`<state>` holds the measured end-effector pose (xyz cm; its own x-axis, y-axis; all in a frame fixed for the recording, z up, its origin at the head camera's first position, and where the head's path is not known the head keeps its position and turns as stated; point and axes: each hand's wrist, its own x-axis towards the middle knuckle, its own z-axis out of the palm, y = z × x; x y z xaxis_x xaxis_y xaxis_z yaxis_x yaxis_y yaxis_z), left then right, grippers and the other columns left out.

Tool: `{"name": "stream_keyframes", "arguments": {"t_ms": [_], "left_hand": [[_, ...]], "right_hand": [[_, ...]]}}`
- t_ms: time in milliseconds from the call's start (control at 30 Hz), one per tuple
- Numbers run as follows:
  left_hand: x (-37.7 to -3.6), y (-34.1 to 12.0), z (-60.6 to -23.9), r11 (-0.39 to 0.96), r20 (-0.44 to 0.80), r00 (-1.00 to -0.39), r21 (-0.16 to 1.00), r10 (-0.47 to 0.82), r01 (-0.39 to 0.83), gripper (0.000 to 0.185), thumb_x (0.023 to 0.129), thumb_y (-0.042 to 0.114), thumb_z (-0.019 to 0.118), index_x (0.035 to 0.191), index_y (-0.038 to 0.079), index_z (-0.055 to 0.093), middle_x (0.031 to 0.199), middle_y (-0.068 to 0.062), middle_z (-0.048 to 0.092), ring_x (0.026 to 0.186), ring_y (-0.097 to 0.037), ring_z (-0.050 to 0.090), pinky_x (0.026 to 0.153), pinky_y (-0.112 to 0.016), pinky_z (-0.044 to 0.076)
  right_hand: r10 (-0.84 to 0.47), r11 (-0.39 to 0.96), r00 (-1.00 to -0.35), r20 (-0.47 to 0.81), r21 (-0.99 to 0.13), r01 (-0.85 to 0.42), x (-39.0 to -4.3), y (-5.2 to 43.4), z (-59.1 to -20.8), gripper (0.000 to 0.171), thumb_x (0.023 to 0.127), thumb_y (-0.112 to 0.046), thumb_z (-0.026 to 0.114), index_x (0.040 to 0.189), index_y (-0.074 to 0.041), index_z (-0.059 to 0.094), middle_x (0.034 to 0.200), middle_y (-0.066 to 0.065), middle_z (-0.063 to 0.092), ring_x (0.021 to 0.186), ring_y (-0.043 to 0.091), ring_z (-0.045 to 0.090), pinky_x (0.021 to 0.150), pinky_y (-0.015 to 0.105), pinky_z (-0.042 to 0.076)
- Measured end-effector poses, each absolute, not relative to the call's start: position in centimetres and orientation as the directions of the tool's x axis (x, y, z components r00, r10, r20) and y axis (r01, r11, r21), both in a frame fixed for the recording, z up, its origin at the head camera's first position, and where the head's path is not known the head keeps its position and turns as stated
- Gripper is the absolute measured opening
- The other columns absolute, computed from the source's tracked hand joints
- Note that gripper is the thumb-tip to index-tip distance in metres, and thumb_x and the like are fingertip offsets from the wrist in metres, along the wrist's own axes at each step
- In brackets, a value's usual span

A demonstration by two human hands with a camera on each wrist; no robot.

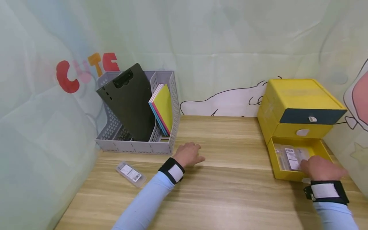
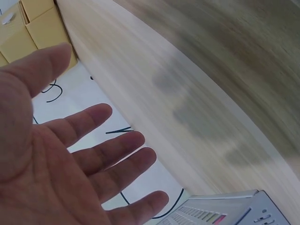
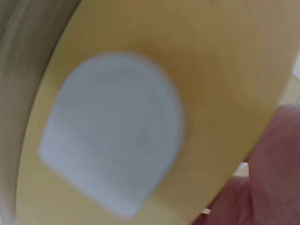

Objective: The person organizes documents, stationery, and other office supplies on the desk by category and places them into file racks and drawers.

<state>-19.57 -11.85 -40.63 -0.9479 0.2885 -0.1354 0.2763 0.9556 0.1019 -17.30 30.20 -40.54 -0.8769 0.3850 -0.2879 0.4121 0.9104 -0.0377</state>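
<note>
My left hand (image 1: pixel 189 154) hovers just above the wooden table (image 1: pixel 230 191) near its middle, holding nothing; in the left wrist view my left hand (image 2: pixel 93 122) shows a bare palm with straight, spread fingers. My right hand (image 1: pixel 317 167) is at the front wall of the pulled-out bottom drawer (image 1: pixel 280 174) of a yellow drawer box (image 1: pixel 299 99), with fingers curled over the rim. Clear labelled packets (image 1: pixel 290 156) lie inside the drawer. The right wrist view shows the drawer's white tab handle (image 3: pixel 112 136) very close, with a finger (image 3: pixel 276 159) beside it.
A clear labelled packet (image 1: pixel 130 173) lies on the table at the front left. Behind it stands a grey file organiser (image 1: pixel 138 147) holding a black clipboard (image 1: pixel 129 102) and coloured folders (image 1: pixel 164 108). A cloth backdrop closes off the back and sides.
</note>
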Motion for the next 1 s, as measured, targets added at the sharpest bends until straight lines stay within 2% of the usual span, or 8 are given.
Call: {"name": "stream_keyframes", "arguments": {"t_ms": [100,200,333,433,500,733,900,1000], "left_hand": [[-19.6,-12.0,-40.7,0.956,-0.129,-0.949,0.102,0.288,0.276,0.057,0.092,0.047,0.067,0.134,0.008,0.06,0.125,-0.014,0.062,0.115,-0.031,0.058,0.092,-0.05,0.047],[-19.7,-12.2,-40.7,0.959,-0.125,-0.952,0.086,0.281,0.271,0.058,0.091,0.046,0.068,0.133,0.007,0.06,0.125,-0.015,0.062,0.115,-0.032,0.058,0.093,-0.051,0.047],[-19.6,-12.7,-40.6,0.965,-0.129,-0.957,0.041,0.261,0.258,0.059,0.09,0.046,0.07,0.131,0.005,0.061,0.122,-0.016,0.063,0.113,-0.033,0.059,0.093,-0.049,0.048],[-19.5,-13.2,-40.3,0.965,-0.134,-0.955,0.023,0.263,0.262,0.057,0.089,0.043,0.072,0.127,0.003,0.063,0.118,-0.016,0.065,0.11,-0.032,0.061,0.092,-0.047,0.049],[-19.3,-13.6,-40.1,0.963,-0.141,-0.953,0.024,0.268,0.267,0.053,0.088,0.04,0.074,0.123,0.002,0.065,0.113,-0.015,0.067,0.106,-0.031,0.063,0.09,-0.045,0.05],[-18.4,-15.9,-39.4,0.969,-0.185,-0.951,0.039,0.248,0.245,0.03,0.082,0.025,0.08,0.096,0.001,0.069,0.09,-0.01,0.068,0.08,-0.024,0.063,0.077,-0.043,0.053],[-17.7,-17.7,-39.0,0.976,-0.227,-0.949,0.039,0.218,0.214,0.016,0.077,0.01,0.078,0.08,0.003,0.064,0.077,-0.007,0.062,0.068,-0.022,0.056,0.067,-0.041,0.051],[-17.5,-18.7,-38.9,0.979,-0.242,-0.95,0.012,0.198,0.201,0.012,0.078,0.006,0.075,0.079,0.002,0.064,0.076,-0.009,0.063,0.065,-0.022,0.054,0.064,-0.041,0.05]], "right_hand": [[0.323,0.934,-0.921,-0.218,-0.084,0.348,-17.0,29.4,-40.2,0.056,0.1,-0.038,0.04,0.092,0.014,0.061,0.071,0.02,0.055,0.07,0.039,0.052,0.072,0.057,0.045],[0.24,0.954,-0.963,-0.125,-0.153,0.258,-16.8,27.9,-40.0,0.058,0.1,-0.04,0.046,0.108,0.016,0.058,0.078,0.026,0.058,0.067,0.038,0.054,0.059,0.048,0.044],[0.125,0.958,-0.991,-0.041,-0.256,0.131,-16.7,25.3,-39.9,0.063,0.099,-0.042,0.052,0.125,0.015,0.053,0.108,0.039,0.058,0.086,0.048,0.057,0.069,0.059,0.048],[0.042,0.953,-0.999,0.016,-0.302,0.035,-16.6,23.5,-40.0,0.062,0.098,-0.04,0.056,0.128,0.014,0.053,0.12,0.04,0.054,0.101,0.054,0.055,0.08,0.064,0.047],[-0.006,0.952,-0.998,0.055,-0.305,-0.023,-16.4,22.5,-40.1,0.061,0.097,-0.038,0.06,0.127,0.014,0.054,0.122,0.04,0.054,0.105,0.054,0.055,0.083,0.063,0.047],[-0.064,0.951,-0.991,0.116,-0.293,-0.095,-16.2,19.9,-40.9,0.057,0.092,-0.038,0.065,0.121,0.011,0.061,0.113,0.038,0.059,0.098,0.053,0.057,0.074,0.063,0.048],[-0.089,0.945,-0.979,0.182,-0.296,-0.14,-16.0,19.2,-41.7,0.052,0.091,-0.034,0.069,0.116,0.011,0.064,0.11,0.035,0.062,0.1,0.051,0.057,0.08,0.064,0.046],[-0.114,0.933,-0.974,0.196,-0.317,-0.173,-16.0,18.9,-41.7,0.05,0.091,-0.031,0.07,0.115,0.012,0.064,0.111,0.035,0.063,0.1,0.051,0.059,0.083,0.062,0.047]]}}
